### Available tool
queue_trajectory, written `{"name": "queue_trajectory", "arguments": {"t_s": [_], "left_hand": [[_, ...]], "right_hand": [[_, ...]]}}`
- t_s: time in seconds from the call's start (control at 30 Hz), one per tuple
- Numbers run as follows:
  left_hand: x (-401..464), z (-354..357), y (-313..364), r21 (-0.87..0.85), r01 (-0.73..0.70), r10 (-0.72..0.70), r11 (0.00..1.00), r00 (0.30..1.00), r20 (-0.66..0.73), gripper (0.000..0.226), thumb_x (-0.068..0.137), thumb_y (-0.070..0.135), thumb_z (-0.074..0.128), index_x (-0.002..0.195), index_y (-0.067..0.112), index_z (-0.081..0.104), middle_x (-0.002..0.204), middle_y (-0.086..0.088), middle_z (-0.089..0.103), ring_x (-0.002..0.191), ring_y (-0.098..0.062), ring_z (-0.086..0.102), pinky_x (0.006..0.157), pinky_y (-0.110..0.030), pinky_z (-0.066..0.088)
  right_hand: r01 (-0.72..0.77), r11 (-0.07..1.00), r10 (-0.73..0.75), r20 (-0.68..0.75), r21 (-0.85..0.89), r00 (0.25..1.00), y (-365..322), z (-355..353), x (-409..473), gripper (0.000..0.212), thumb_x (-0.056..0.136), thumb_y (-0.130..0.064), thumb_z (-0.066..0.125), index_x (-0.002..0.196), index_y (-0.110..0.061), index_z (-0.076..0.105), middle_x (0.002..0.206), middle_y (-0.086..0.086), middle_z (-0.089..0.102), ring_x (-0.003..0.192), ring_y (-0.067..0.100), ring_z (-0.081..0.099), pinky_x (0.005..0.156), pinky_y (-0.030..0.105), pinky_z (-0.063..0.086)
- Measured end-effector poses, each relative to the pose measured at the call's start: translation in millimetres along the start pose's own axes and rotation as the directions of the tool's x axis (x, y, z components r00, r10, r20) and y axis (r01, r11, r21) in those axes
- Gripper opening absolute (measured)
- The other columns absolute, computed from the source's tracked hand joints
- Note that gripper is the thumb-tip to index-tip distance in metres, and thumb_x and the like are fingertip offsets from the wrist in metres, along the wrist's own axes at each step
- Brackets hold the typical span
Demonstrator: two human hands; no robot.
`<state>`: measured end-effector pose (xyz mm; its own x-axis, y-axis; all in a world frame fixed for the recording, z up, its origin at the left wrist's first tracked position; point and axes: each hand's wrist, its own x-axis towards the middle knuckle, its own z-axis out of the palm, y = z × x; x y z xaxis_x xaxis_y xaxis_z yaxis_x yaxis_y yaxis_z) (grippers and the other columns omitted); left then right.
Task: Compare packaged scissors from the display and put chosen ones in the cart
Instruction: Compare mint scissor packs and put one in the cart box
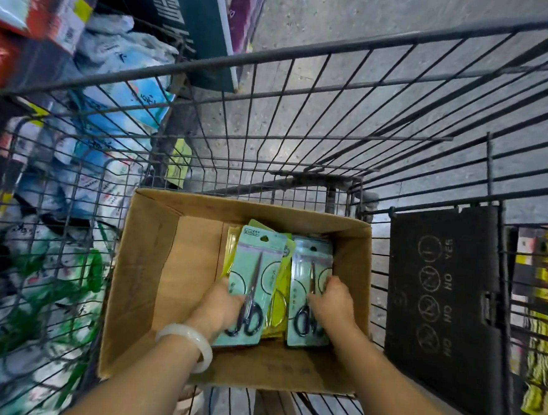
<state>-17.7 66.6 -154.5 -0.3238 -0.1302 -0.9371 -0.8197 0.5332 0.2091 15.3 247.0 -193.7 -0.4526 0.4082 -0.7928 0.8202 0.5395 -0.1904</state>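
Left hand [223, 304]: gripped the lower edge of a pale green carded scissors pack [255, 271], apparently to lay it flat.
Right hand [332, 300]: fingers curled over a second blister pack of black-handled scissors [310, 274], just beside the first.
Container: open brown cardboard box [141, 279] inside the black wire cart [309, 57], packs resting on yellow ones [279, 292].
Clearance: bare box floor lay left of the packs; right wall close.

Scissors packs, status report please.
Left hand grips left scissors pack; right hand grips right scissors pack. Both packs inside cardboard box in cart. Nothing in the way.
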Motion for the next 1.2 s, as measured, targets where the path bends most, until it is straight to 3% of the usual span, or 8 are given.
{"name": "queue_trajectory", "arguments": {"t_s": [0.07, 0.23, 0.5, 0.7, 0.9, 1.03, 1.17, 1.2], "left_hand": [[2, -5, -4, -0.013, 0.017, -0.017, 1.000, 1.000, -0.014, 0.005, 0.094, 0.013, 0.052, 0.099, 0.014, 0.053, 0.096, -0.002, 0.062, 0.093, -0.021, 0.059, 0.084, -0.033, 0.048], [8, -5, -16, -0.077, -0.005, 0.003, 0.997, 0.999, -0.032, 0.030, 0.091, 0.012, 0.057, 0.121, 0.012, 0.056, 0.114, -0.007, 0.066, 0.107, -0.026, 0.062, 0.100, -0.047, 0.047], [1, -7, -13, -0.173, 0.003, -0.012, 0.985, 0.999, -0.052, 0.022, 0.092, 0.009, 0.056, 0.113, 0.013, 0.058, 0.105, -0.008, 0.069, 0.093, -0.024, 0.067, 0.082, -0.039, 0.056], [-10, -10, -14, -0.246, -0.011, 0.001, 0.969, 0.999, -0.041, 0.016, 0.090, 0.005, 0.058, 0.103, 0.013, 0.059, 0.101, -0.009, 0.070, 0.093, -0.028, 0.067, 0.088, -0.043, 0.055], [-33, -18, -10, -0.339, -0.055, 0.033, 0.939, 0.997, -0.071, 0.022, 0.090, 0.002, 0.058, 0.110, 0.010, 0.061, 0.103, -0.011, 0.069, 0.096, -0.029, 0.067, 0.087, -0.040, 0.054], [-60, -30, -5, -0.415, -0.107, 0.073, 0.903, 0.993, -0.097, 0.022, 0.089, 0.001, 0.059, 0.110, 0.005, 0.063, 0.103, -0.013, 0.070, 0.095, -0.030, 0.067, 0.085, -0.039, 0.055], [-96, -46, -7, -0.507, -0.185, 0.124, 0.842, 0.981, -0.151, 0.011, 0.090, 0.001, 0.057, 0.094, 0.010, 0.062, 0.085, -0.005, 0.069, 0.074, -0.021, 0.064, 0.061, -0.027, 0.056], [-104, -51, -9, -0.532, -0.199, 0.131, 0.823, 0.978, -0.163, 0.012, 0.091, 0.001, 0.057, 0.096, 0.011, 0.061, 0.081, -0.002, 0.067, 0.073, -0.021, 0.064, 0.064, -0.029, 0.057]], "right_hand": [[0.003, 0.997, -0.003, -0.005, -0.082, 1.000, 2, 13, 5, 0.053, 0.080, -0.018, 0.070, 0.124, -0.005, 0.045, 0.127, 0.013, 0.049, 0.119, 0.030, 0.049, 0.098, 0.037, 0.044], [-0.090, 0.987, 0.084, -0.050, -0.132, 0.995, -10, 25, 8, 0.087, 0.069, -0.030, 0.081, 0.137, -0.005, 0.031, 0.138, 0.014, 0.035, 0.130, 0.032, 0.035, 0.103, 0.040, 0.038], [-0.110, 0.992, 0.108, -0.038, -0.061, 0.993, -9, 21, 5, 0.088, 0.065, -0.029, 0.084, 0.131, -0.006, 0.031, 0.136, 0.015, 0.037, 0.126, 0.032, 0.041, 0.099, 0.040, 0.043], [-0.085, 0.995, 0.082, -0.071, -0.044, 0.994, -5, 15, -4, 0.077, 0.061, -0.035, 0.085, 0.118, -0.011, 0.039, 0.122, 0.011, 0.053, 0.114, 0.030, 0.053, 0.090, 0.042, 0.050], [-0.036, 0.977, 0.031, 0.031, 0.208, 0.999, -3, -12, -14, 0.049, 0.074, -0.015, 0.076, 0.115, -0.010, 0.049, 0.116, 0.011, 0.062, 0.107, 0.030, 0.059, 0.088, 0.038, 0.049], [-0.051, 0.876, -0.025, 0.151, 0.480, 0.988, -5, -47, -32, 0.030, 0.074, -0.005, 0.074, 0.098, -0.014, 0.058, 0.112, 0.012, 0.067, 0.100, 0.030, 0.064, 0.091, 0.050, 0.052], [0.025, 0.807, -0.181, 0.207, 0.589, 0.961, -28, -75, -70, 0.016, 0.079, -0.006, 0.070, 0.092, -0.015, 0.064, 0.101, 0.012, 0.070, 0.092, 0.032, 0.067, 0.086, 0.053, 0.054], [0.067, 0.798, -0.233, 0.204, 0.599, 0.951, -37, -80, -82, 0.014, 0.080, -0.008, 0.070, 0.090, -0.016, 0.065, 0.098, 0.010, 0.071, 0.090, 0.030, 0.067, 0.082, 0.050, 0.056]]}}
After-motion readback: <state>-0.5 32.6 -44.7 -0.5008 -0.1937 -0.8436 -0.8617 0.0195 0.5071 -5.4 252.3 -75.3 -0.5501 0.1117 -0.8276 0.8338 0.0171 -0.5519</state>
